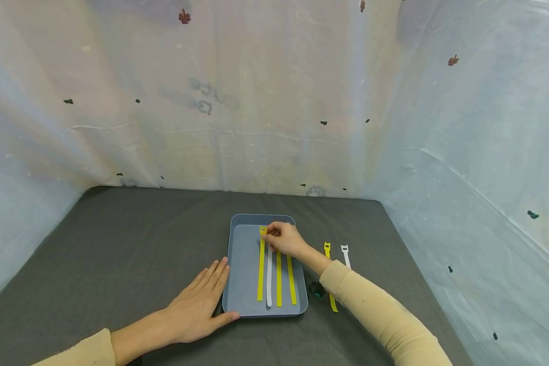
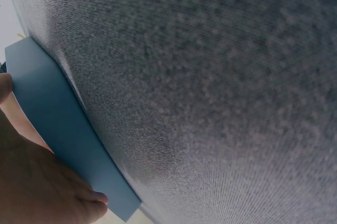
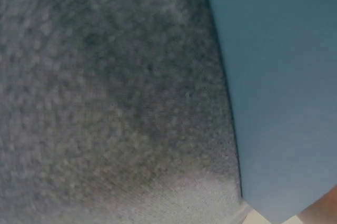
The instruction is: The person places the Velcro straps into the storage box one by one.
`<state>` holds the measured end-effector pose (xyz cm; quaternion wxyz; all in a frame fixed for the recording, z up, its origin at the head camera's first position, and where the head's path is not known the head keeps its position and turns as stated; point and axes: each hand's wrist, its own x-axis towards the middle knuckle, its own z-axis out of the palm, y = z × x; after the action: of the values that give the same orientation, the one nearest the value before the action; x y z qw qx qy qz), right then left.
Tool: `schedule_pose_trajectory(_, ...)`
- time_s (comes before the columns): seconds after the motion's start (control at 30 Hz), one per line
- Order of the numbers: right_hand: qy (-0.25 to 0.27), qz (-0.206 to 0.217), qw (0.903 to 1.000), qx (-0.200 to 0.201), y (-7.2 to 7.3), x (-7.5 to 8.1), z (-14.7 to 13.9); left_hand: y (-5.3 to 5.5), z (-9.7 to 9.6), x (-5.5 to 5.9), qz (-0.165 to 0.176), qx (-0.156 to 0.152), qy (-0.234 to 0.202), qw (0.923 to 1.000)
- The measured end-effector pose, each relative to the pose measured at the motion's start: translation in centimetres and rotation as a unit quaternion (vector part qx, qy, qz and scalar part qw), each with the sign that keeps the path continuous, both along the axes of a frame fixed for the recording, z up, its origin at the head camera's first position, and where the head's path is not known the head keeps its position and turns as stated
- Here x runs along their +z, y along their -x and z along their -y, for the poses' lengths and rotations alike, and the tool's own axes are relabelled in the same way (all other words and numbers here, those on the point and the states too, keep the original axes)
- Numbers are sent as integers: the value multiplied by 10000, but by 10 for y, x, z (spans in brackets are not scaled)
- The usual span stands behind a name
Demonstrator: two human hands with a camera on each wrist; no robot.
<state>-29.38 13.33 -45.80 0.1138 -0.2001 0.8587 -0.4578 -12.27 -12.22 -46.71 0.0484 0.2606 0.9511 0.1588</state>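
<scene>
A blue-grey tray (image 1: 244,264) lies on the dark cloth, with yellow and white cable straps lengthwise in it. My right hand (image 1: 287,239) is over the tray's far part and pinches the top end of the white cable strap (image 1: 269,279); the fingers cover that end. Just left of it lies a yellow strap (image 1: 261,269) with a slotted head. Two more yellow straps (image 1: 279,279) extend from under the hand. My left hand (image 1: 196,305) is spread flat, its fingertips and thumb against the tray's left side. The left wrist view shows these fingers along the tray's outer wall (image 2: 63,108).
Right of the tray, a yellow strap (image 1: 327,249) and a white strap (image 1: 345,254) lie on the cloth, partly hidden by my right sleeve (image 1: 375,305). A dark wrist device (image 1: 317,290) shows beneath that forearm. Pale sheeting (image 1: 265,101) encloses the table's back and sides.
</scene>
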Motion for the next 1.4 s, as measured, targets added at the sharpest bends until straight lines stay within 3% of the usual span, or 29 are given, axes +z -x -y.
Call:
schedule_pose_trajectory(0.5, -749, -654, 9948, 207, 2, -5, 4, 0, 0, 0, -59, 11, 7, 10000)
schedule_pose_trajectory(0.8, -1314, -1325, 9823, 185, 3, -10, 4, -1, 0, 1, -40, 9, -3, 10000)
schedule_pose_trajectory(1.4, -1445, -1466, 9784, 212, 1, -9, 3, 0, -2, 0, 62, -18, -8, 10000)
